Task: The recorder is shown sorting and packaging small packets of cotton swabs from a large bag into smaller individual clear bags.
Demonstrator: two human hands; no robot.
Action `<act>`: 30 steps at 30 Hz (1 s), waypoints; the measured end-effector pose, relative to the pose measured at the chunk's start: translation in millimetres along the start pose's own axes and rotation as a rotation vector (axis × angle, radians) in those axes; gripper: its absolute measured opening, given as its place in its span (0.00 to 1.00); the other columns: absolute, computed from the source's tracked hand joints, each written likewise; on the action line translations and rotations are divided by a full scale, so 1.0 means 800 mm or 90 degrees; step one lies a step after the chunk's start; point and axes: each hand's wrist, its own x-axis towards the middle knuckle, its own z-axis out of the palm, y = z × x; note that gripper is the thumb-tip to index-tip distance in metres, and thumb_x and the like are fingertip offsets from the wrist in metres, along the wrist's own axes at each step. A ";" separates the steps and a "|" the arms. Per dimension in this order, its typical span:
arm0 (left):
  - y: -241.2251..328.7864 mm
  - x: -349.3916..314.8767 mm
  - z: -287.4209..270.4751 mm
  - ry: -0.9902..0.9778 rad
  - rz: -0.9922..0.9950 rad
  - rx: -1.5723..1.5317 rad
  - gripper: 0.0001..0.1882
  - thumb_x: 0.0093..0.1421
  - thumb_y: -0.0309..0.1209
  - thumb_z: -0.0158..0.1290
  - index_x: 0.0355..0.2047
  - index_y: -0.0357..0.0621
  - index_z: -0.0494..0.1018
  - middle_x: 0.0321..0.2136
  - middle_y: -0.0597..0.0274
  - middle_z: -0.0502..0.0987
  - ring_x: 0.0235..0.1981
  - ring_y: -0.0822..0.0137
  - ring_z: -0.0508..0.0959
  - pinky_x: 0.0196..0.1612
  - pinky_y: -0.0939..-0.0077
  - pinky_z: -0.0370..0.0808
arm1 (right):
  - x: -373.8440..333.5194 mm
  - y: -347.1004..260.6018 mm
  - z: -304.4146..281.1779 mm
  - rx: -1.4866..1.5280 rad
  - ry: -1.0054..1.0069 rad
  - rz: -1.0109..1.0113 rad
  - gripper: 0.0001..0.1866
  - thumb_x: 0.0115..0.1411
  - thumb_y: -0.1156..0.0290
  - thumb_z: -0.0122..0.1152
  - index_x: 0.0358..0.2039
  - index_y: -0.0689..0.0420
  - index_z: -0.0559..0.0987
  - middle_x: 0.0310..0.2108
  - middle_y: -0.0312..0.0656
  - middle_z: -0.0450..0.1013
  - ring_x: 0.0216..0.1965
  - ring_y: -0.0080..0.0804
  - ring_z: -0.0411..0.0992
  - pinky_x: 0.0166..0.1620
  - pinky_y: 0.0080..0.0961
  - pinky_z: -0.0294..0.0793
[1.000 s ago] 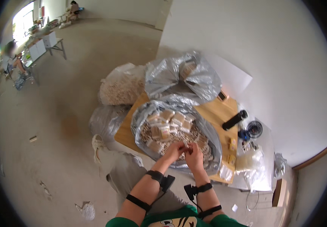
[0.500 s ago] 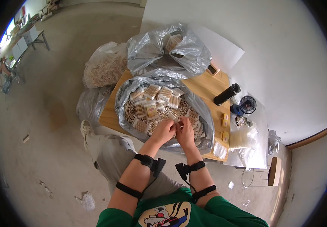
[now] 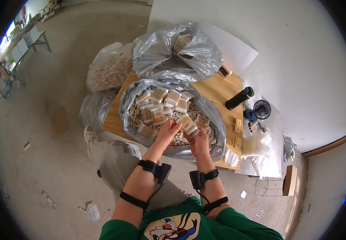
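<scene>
A clear packet of cotton swabs with a yellow label is tilted up above a silver plastic bag. My right hand grips the packet's lower end, fingers closed round it. My left hand is beside the packet's left edge, with thumb and fingers apart; whether the thumb touches the packet is hard to make out. Loose cotton swabs fill the bag under both hands. Several filled packets lie on them, among them one with a yellow label.
The bag rests on a wooden table. Behind stands another silver bag with packets inside. To the right are a black bottle, a small fan, yellow labels and clear plastic sleeves. A swab-filled sack is at left.
The packet has been turned up so that its yellow label shows, now in my right hand. My left hand has moved slightly left, away from the right one.
</scene>
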 end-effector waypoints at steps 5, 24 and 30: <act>-0.008 0.006 -0.004 0.018 0.043 -0.086 0.12 0.59 0.33 0.53 0.35 0.34 0.72 0.28 0.60 0.75 0.28 0.72 0.73 0.31 0.77 0.70 | 0.022 0.017 -0.035 -0.509 0.008 -0.215 0.18 0.56 0.87 0.40 0.46 0.64 0.69 0.42 0.43 0.71 0.47 0.30 0.70 0.51 0.22 0.68; -0.021 0.006 0.008 0.106 0.100 -0.115 0.07 0.55 0.27 0.57 0.26 0.35 0.73 0.22 0.64 0.73 0.24 0.75 0.70 0.28 0.80 0.68 | 0.017 0.019 0.020 -0.014 -0.008 -0.077 0.05 0.58 0.72 0.59 0.26 0.57 0.73 0.24 0.32 0.72 0.22 0.15 0.63 0.26 0.13 0.60; -0.015 0.003 0.015 0.120 0.163 -0.003 0.08 0.55 0.28 0.56 0.26 0.35 0.72 0.21 0.63 0.72 0.23 0.73 0.70 0.29 0.79 0.68 | 0.022 0.015 0.023 0.107 0.059 -0.051 0.06 0.60 0.73 0.57 0.26 0.54 0.72 0.24 0.33 0.71 0.26 0.20 0.68 0.31 0.15 0.67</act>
